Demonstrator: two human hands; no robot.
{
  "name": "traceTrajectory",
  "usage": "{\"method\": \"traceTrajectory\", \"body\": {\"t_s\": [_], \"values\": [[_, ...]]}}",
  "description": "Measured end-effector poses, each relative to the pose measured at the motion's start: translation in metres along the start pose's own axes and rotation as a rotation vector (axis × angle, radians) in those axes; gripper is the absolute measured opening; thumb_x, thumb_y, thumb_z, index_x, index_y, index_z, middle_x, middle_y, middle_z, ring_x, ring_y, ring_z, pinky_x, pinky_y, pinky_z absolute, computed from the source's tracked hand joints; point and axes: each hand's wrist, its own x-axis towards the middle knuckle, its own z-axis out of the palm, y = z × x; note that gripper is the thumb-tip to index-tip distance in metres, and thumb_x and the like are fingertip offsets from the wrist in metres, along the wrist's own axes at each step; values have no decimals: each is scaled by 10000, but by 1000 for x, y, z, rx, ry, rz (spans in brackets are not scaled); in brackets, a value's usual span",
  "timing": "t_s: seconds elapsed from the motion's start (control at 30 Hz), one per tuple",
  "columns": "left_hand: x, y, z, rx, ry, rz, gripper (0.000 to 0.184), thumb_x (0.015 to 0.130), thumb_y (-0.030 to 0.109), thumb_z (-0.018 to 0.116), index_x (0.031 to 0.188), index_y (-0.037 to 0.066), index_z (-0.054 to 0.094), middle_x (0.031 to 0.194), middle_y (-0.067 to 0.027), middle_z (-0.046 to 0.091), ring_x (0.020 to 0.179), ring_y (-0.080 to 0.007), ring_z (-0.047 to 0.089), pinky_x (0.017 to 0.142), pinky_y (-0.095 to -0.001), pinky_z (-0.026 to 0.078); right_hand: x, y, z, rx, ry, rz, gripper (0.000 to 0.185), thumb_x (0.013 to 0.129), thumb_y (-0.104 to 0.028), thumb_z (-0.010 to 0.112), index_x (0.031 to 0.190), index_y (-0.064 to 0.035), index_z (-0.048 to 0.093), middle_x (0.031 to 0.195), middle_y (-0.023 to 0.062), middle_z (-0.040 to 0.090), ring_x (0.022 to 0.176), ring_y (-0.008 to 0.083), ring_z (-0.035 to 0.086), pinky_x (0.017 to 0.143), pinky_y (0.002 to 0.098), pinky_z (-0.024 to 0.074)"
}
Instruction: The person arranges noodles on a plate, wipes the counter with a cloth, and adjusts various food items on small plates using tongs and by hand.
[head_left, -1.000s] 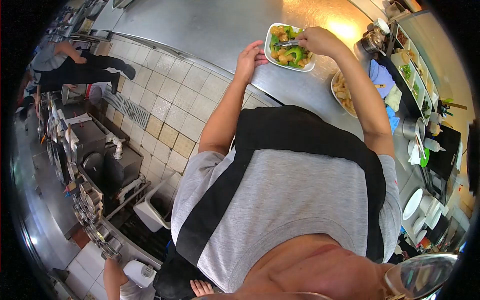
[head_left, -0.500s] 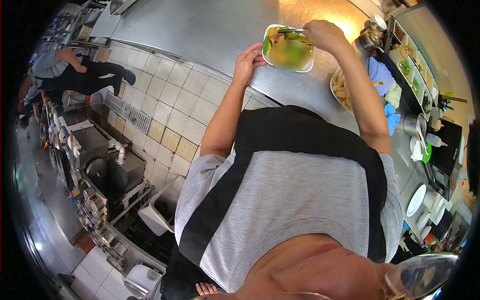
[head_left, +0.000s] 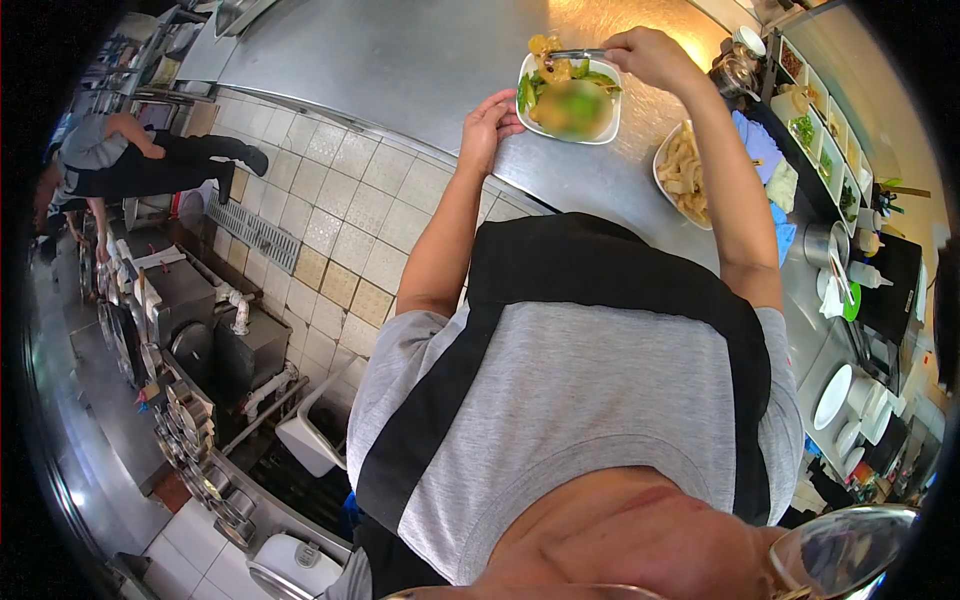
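Note:
A white square bowl [head_left: 613,125] of green vegetables and golden food pieces stands on the steel counter; part of its contents is blurred. My left hand [head_left: 490,128] is beside the bowl's left side, fingers stretched toward its rim and apparently touching it. In my right hand [head_left: 645,58] is a slim metal utensil [head_left: 580,53] that looks like tongs, reaching over the bowl's far side. At its tip a golden food piece [head_left: 543,46] is raised at the far left rim. Under my right forearm sits a second bowl of pale, strip-like food [head_left: 683,172].
Folded cloths [head_left: 760,150] lie right of my right arm. Beyond them are a tray of garnish compartments [head_left: 815,130], pots and white plates [head_left: 832,397]. To the left is a tiled floor [head_left: 345,190] with a drain grate [head_left: 255,232]; another person [head_left: 130,160] stands by the stove.
My right hand has moved up and slightly left, raising the golden piece toward the far left rim. The bowl appears slightly further left. The other person has shifted a little.

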Motion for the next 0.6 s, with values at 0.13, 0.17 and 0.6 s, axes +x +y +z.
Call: {"method": "traceTrajectory", "body": {"t_s": [0.13, 0.17, 0.6], "values": [[0, -1, 0, 10, -8, 6, 310, 899, 102, 436, 1167, -26, 523, 868, -86, 611, 744, -154, 612, 684, -272, 530, -8, -1, -27, -15, -183, -6, 261, 843, -227, 569, 1027, -70, 668, 742, 87, 647, 674, 183, 590, 654, 326, 473], [1, -1, 0, 8, -6, 4, 309, 898, 101, 436, 1165, -26, 525, 868, -86, 611, 742, -154, 613, 683, -271, 531, -9, -1, -28, -44, -241, -19, 260, 845, -228, 571, 1026, -70, 668, 743, 86, 647, 671, 181, 588, 654, 327, 472], [-1, 2, -1, 41, -8, 1, 347, 894, 123, 431, 1180, -46, 529, 924, -107, 614, 809, -189, 619, 756, -295, 520, -16, -42, -18, -419, 78, -158, 236, 829, -223, 570, 1048, -180, 646, 896, 90, 646, 852, 298, 612, 724, 433, 487]]}}
